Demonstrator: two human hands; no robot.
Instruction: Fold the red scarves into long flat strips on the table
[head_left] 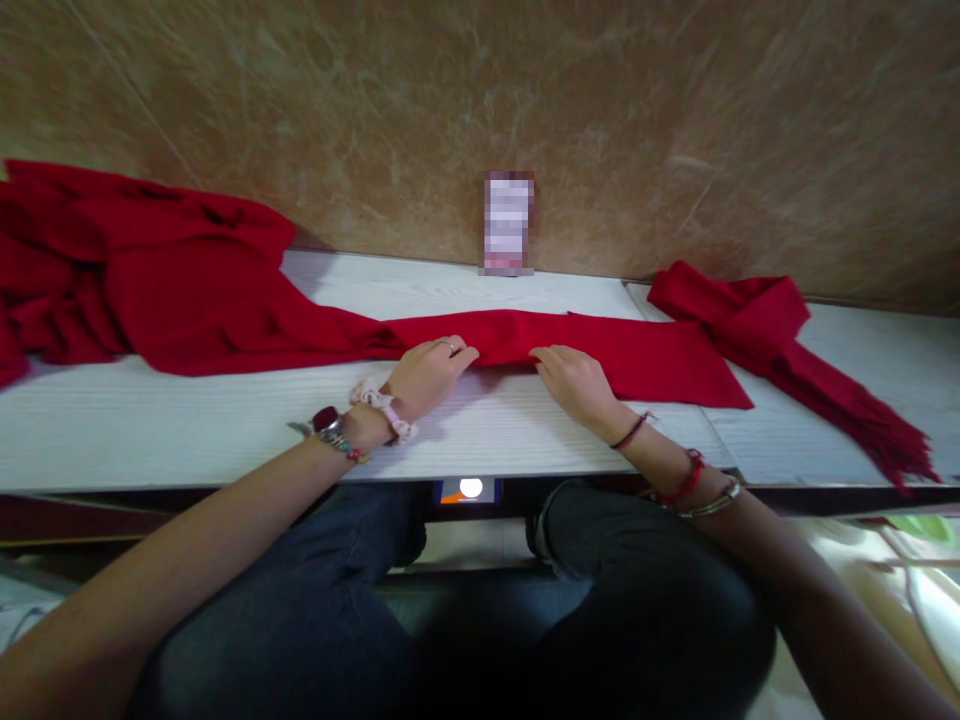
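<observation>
A long red scarf (645, 360) lies stretched across the white table (187, 430), bunched in a heap at the left and ending in a fringe at the right. My left hand (427, 375) rests on the scarf's near edge, fingers pinched on the cloth. My right hand (574, 380) sits a little to the right, fingers curled on the same edge. Both wrists carry bracelets.
A small blurred card (508, 222) stands upright against the brown marbled wall (675, 130) behind the scarf. My knees in dark jeans (630, 600) are below the table's front edge. A seam in the table top runs at the right.
</observation>
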